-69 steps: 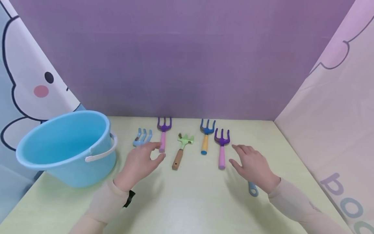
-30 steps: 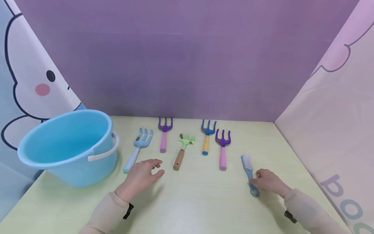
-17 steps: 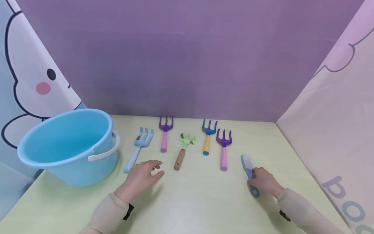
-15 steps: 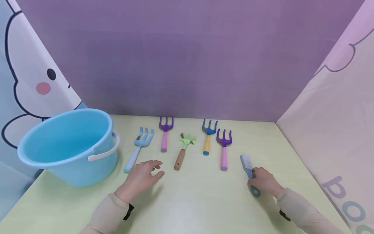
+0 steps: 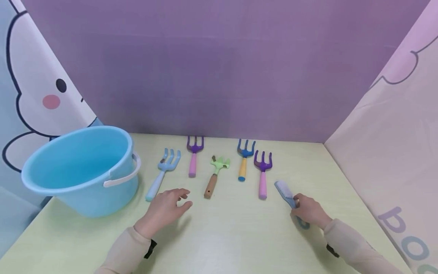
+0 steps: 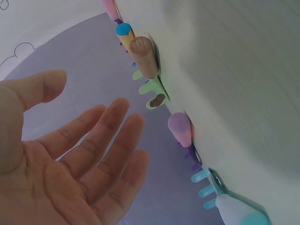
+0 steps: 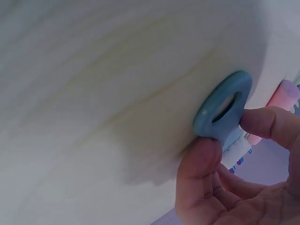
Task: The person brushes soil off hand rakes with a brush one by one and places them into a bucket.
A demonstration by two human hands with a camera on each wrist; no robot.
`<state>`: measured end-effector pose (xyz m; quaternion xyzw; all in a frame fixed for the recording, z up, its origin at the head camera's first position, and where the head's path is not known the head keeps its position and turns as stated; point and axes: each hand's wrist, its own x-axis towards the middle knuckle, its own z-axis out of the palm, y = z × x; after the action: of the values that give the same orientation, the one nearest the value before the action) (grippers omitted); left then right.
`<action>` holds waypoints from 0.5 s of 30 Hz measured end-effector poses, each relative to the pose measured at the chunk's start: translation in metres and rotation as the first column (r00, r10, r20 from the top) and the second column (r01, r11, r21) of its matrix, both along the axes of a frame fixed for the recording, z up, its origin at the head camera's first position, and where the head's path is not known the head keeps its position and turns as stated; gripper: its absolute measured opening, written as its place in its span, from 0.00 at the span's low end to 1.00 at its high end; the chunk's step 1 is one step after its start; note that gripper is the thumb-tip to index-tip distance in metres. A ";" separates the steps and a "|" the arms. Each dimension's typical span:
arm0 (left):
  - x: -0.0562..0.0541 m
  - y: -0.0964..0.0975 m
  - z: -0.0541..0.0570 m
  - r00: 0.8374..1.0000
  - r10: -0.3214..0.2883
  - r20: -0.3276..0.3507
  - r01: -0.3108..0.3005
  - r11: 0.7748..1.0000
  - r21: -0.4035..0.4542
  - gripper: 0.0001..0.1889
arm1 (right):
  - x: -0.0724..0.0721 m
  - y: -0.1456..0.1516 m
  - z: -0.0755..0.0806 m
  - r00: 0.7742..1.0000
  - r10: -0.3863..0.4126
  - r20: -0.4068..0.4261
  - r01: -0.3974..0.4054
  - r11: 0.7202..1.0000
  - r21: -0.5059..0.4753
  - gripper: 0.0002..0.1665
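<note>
My right hand (image 5: 310, 211) pinches the handle of a blue brush (image 5: 284, 192) with pale bristles, at the right of the table. In the right wrist view, thumb and fingers grip the brush's neck just past the looped handle end (image 7: 222, 105). The left hand (image 5: 164, 208) hovers over the table with relaxed, spread fingers, holding nothing; its palm shows in the left wrist view. Nearest to it lie a light blue hand fork (image 5: 161, 175) and a green hand rake with a brown handle (image 5: 213, 180).
A light blue bucket (image 5: 99, 196) with a white handle stands at the left. Along the back lie two purple forks with pink handles (image 5: 193, 163) (image 5: 262, 179) and a blue fork with a yellow handle (image 5: 242, 167). A purple wall (image 5: 219, 76) closes off the back.
My right hand has come down to the brush and taken hold of its handle. The brush has since turned, its bristle end swinging left. The left hand drew back slightly, then stayed still.
</note>
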<state>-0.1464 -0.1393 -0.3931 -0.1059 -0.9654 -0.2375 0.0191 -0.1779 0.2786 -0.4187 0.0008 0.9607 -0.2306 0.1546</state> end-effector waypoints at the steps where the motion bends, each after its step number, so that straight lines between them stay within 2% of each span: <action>1: 0.000 0.000 0.000 1.000 0.000 0.001 0.000 1.000 -0.001 0.17 | 0.000 0.000 0.000 1.000 -0.002 0.004 0.002 1.000 -0.008 0.29; 15: 0.000 -0.002 -0.004 1.000 0.004 -0.004 -0.004 1.000 0.005 0.16 | -0.004 0.001 0.000 0.999 -0.029 0.037 0.030 0.999 -0.033 0.22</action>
<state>-0.1465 -0.1411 -0.3969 -0.1043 -0.9650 -0.2398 0.0216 -0.1815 0.2798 -0.4186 0.0166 0.9535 -0.2490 0.1688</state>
